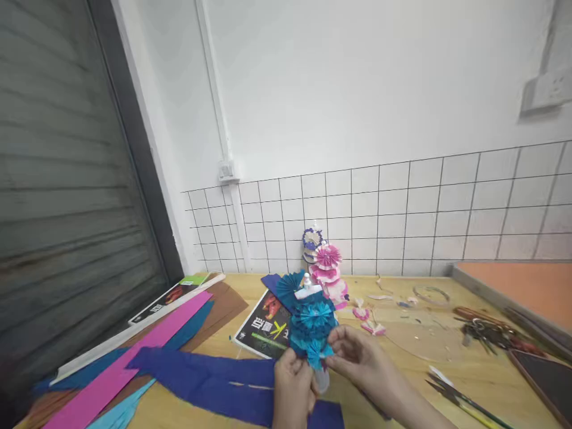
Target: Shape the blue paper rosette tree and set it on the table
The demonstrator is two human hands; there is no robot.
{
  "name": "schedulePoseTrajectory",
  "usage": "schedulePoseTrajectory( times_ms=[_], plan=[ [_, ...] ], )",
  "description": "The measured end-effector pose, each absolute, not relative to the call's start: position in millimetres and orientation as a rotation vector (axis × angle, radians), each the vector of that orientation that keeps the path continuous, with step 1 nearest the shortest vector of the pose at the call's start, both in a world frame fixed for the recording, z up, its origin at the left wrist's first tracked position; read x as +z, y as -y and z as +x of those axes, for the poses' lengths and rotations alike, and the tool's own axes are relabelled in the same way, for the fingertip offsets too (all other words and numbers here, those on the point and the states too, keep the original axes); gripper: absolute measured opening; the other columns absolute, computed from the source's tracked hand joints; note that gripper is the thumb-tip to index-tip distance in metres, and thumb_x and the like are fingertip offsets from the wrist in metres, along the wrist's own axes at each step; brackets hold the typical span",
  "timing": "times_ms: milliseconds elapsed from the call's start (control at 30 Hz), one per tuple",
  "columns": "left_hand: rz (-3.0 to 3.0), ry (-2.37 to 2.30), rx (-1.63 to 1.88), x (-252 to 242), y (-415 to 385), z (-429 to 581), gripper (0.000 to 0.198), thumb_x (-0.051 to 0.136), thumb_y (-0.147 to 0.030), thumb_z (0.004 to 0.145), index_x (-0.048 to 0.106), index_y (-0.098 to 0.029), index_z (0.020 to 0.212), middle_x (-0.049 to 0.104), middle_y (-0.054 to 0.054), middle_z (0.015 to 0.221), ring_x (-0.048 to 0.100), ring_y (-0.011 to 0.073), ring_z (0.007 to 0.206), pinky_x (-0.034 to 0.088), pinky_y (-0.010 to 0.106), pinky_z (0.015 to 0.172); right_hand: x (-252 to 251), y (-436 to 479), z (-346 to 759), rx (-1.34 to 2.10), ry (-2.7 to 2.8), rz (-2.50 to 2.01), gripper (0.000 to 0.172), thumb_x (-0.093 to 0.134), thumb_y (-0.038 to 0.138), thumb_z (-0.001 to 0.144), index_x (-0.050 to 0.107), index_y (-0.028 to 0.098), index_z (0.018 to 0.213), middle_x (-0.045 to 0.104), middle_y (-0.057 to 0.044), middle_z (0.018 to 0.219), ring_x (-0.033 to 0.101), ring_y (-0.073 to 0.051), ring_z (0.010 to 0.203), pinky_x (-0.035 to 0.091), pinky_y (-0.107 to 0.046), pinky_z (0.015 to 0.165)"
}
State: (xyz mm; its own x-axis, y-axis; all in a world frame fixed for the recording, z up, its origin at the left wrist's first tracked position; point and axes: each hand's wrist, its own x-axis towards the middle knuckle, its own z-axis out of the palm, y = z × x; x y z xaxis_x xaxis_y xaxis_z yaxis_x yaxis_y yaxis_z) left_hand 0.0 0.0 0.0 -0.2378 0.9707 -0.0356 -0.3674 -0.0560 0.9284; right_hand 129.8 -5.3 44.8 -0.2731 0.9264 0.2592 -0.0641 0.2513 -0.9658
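Both my hands meet low in the middle of the head view, over a wooden table [465, 369]. My left hand [292, 381] and my right hand [357, 357] pinch a small teal folded-paper fan [316, 351] between their fingertips. It sits at the bottom of a stack of teal and blue paper rosettes [310, 316] fixed on what looks like a small white bottle [307, 285]. Just behind stands a similar stack of pink paper rosettes [328, 268] with a purple-edged one on top.
Strips of dark blue [201, 372], magenta [134, 354] and teal crepe paper lie at the left, beside a black booklet [263, 328]. Scissors [456, 393], a ring of keys [485, 330], an orange board [522, 289] and paper scraps lie at the right. A tiled wall backs the table.
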Motion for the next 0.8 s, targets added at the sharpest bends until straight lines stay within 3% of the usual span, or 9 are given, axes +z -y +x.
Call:
schedulePoseTrajectory(
  times_ms=[300,800],
  plan=[
    [0.985,-1.036,1.403,20,17,-8,0.053,0.073,-0.062,0.051,0.055,-0.014,0.064,0.042,-0.009,0.035,0.020,-0.0007,0.025,0.013,0.012,0.027,47,1,126,1.183,1.436,-0.884,0.043,0.074,0.053,0.058,0.050,0.022,0.075,0.061,0.002,0.064,0.062,-0.017,0.062,0.048,-0.028,0.059],
    [0.976,-0.863,1.316,24,23,-8,0.048,0.071,-0.052,0.062,0.056,-0.015,0.089,0.045,-0.009,0.039,0.021,-0.0005,0.027,0.014,0.011,0.028,38,-9,125,1.257,1.413,-0.806,0.033,0.074,0.036,0.065,0.049,0.020,0.079,0.061,0.003,0.062,0.059,-0.014,0.061,0.043,-0.026,0.059]
  ],
)
